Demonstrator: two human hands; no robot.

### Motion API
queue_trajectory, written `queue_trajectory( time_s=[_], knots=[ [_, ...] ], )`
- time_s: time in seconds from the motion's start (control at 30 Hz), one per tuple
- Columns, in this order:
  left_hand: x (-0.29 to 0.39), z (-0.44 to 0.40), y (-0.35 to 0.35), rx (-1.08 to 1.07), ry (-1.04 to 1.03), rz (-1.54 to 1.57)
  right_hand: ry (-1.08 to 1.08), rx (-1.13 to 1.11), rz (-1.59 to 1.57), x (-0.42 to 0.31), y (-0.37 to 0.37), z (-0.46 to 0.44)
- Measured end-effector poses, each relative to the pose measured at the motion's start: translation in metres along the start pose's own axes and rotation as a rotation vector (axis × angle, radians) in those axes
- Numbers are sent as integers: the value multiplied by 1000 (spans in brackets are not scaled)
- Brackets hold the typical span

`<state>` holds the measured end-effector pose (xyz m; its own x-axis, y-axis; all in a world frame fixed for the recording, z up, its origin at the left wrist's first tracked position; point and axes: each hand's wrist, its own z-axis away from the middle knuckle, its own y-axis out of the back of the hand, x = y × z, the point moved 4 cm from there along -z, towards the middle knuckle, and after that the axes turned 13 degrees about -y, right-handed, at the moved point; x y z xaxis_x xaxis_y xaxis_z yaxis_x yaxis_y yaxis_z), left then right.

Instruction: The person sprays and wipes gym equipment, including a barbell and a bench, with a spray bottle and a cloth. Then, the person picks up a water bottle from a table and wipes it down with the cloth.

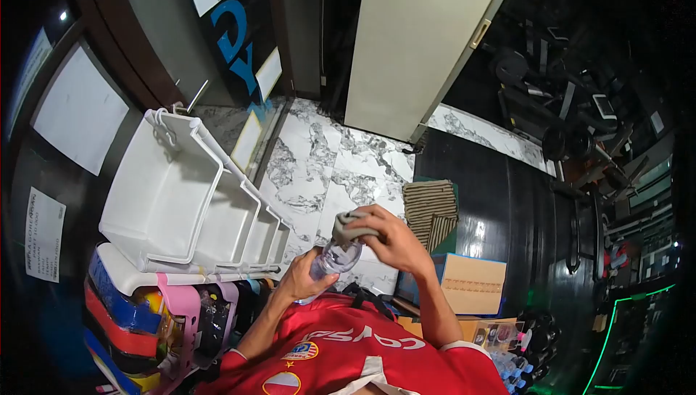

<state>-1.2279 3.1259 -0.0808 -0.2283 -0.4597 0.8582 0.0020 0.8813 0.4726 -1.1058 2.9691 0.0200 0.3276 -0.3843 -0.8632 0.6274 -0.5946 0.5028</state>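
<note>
My left hand (300, 277) is wrapped round a clear plastic jar or bottle (338, 258), which is tilted in front of my red shirt. At the jar's upper end, my right hand (394, 237) grips a grey-green cloth (351, 228) that covers its mouth. Whether part of the cloth reaches inside the jar, I cannot tell. The lower end of the jar is partly hidden by my left fingers.
A white tiered shelf (163, 199) stands at the left above pink and blue baskets (177, 306). A striped mat (429, 206) lies on the floor ahead. Right of me are a cardboard box (473, 284) and several bottles (513, 372). A cream door panel (420, 39) stands ahead.
</note>
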Motion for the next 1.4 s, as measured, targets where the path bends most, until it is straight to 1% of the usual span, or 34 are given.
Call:
queue_trajectory(
  time_s=[0.03,0.07,0.1,0.13,0.17,0.23,0.27,0.3,0.4,0.47,0.5,0.57,0.6,0.63,0.67,0.7,0.77,0.83,0.93,1.0,1.03,1.17,1.23,1.27,1.3,1.33,1.37,1.4],
  knots=[
    [-2,-1,3,-21,-2,-70,5,-5,7,-3,-5,-3],
    [-8,-6,2,-38,-76,-39,119,18,144,-9,-9,-5],
    [-9,-7,1,-31,-77,-35,231,41,278,-15,-15,-4],
    [-9,-7,2,9,-81,-7,217,135,171,-9,-17,-6],
    [-8,-8,2,48,-84,19,216,132,175,0,-21,-7],
    [-9,-10,1,82,-109,-4,-223,119,-370,41,-19,-16],
    [-9,-11,1,106,-129,-28,-428,10,-534,59,-21,-20],
    [-8,-12,1,101,-123,-26,-478,-42,-562,66,-18,-19],
    [-3,-24,3,83,-127,18,-452,1,-654,82,-14,-22],
    [-3,-31,1,90,-158,12,-444,-67,-1025,79,-19,-24],
    [-4,-36,-1,94,-157,8,-422,-159,-1002,84,-24,-27],
    [-8,-40,-3,79,-65,17,-517,-99,-1135,86,-29,-29],
    [-18,-38,-8,102,-64,10,-512,-114,-1132,90,-28,-30],
    [-15,-40,-8,116,-59,-2,-524,-77,-962,97,-26,-30],
    [-15,-41,-7,147,13,16,-532,-38,-795,102,-24,-31],
    [-14,-43,-6,177,85,37,-526,-53,-797,104,-23,-29],
    [-9,-48,-7,204,80,-8,-548,-17,-663,108,-17,-24],
    [-10,-49,-11,215,126,-103,-541,-45,-614,115,-10,-22],
    [-13,-48,-18,258,176,-107,-514,-94,-505,110,7,-17],
    [-8,-50,-21,262,157,-121,-517,-101,-415,94,23,-12],
    [-4,-49,-21,278,147,-130,-494,-35,-329,91,30,-8],
    [-2,-43,-22,283,137,-118,-502,-58,-266,71,42,9],
    [4,-38,-20,304,138,-104,-327,62,-308,60,39,21],
    [7,-36,-20,316,138,-89,-139,134,-319,47,33,23],
    [9,-31,-21,323,138,-87,7,253,-205,33,22,28],
    [13,-26,-23,313,93,-115,93,300,65,20,9,26],
    [19,-22,-26,299,50,-140,174,343,334,10,-4,27],
    [24,-17,-26,284,88,-164,191,380,496,11,-21,27]
  ],
)
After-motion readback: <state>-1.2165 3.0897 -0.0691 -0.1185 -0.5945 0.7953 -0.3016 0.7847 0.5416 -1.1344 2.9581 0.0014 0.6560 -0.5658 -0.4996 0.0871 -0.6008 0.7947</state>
